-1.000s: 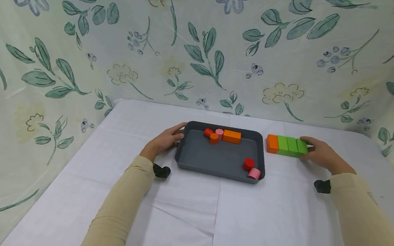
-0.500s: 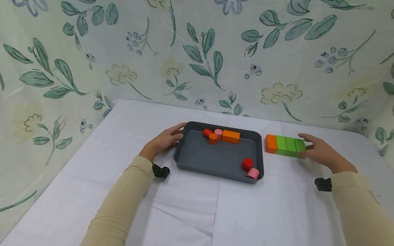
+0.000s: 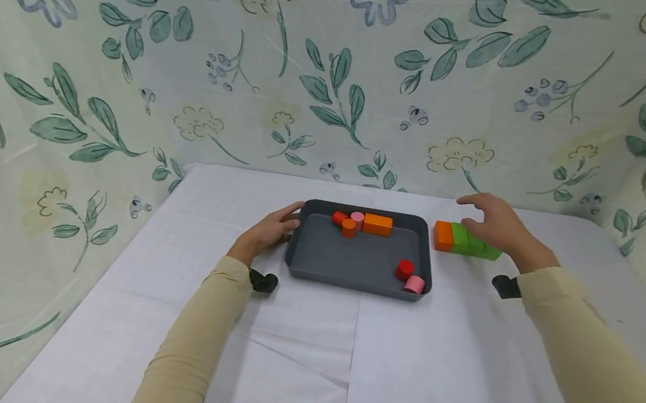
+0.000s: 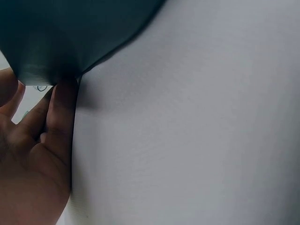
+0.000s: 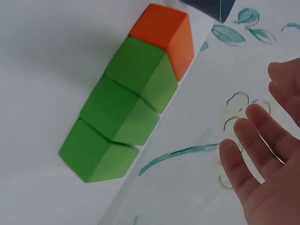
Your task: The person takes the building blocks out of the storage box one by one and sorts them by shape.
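On the white worktop [image 3: 413,359], right of the tray [image 3: 318,253], a block row [image 5: 126,93] lies: one orange, three green, touching. Right hand [image 3: 495,228] hovers above it, grip wide, fingers [image 5: 255,136] straight, holding nothing. Left hand [image 3: 267,232] rests against the tray's left wall, fingers relaxed.
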The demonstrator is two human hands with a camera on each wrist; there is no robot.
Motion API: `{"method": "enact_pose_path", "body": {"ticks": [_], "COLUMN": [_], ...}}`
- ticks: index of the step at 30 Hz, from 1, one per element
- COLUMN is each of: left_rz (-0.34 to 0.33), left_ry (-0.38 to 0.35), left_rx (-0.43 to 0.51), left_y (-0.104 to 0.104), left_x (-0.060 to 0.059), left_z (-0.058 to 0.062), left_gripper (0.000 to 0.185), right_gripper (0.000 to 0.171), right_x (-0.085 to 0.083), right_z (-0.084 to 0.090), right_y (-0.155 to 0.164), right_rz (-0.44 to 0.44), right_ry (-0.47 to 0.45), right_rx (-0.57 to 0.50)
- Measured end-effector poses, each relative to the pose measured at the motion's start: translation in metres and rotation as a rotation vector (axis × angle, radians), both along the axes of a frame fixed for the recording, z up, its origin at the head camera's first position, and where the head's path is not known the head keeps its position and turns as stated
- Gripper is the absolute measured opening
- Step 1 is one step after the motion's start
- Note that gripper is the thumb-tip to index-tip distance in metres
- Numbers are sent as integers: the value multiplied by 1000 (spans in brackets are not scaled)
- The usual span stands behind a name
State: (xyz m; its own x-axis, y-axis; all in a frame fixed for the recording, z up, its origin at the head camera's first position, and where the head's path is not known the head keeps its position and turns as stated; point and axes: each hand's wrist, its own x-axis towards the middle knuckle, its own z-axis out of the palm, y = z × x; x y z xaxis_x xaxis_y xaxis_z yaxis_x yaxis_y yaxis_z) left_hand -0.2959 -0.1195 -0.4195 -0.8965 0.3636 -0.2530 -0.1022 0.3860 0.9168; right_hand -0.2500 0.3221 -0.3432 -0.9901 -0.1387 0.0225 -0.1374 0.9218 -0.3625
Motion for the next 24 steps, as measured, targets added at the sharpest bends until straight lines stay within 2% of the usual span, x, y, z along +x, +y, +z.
{"method": "enact_pose_path", "body": {"ticks": [3,6,12,13,19,20,24], "left_rz": [-3,-1,9,8,0,2,-2], "left_ry": [-1,3,-1,-11,-12,-4,-1], "left_rx": [0,-1,1,2,-5,-7,-7], "left_y": [0,-1,-1,0,-1,-2,-2], "left_x": [1,2,1,3,1,-1,0], "left_z": [1,1,3,6,3,-1,0], "left_gripper": [56,56,56,56,56,55,55], "right_gripper": [42,39,39,39,47,49,50], "right_x": [0,-3,-12,-13,-22,-23,-27], "right_z": [7,11,11,10,-7,-9,-16], "right_y": [-24,-50,-97,-103,-126,-128,-132], "right_rz": [67,138,275,290,296,289,273], "right_ry": [0,-43,-101,-105,-193,-203,-187], "right_rx": [19,27,98,114,151,152,168]}}
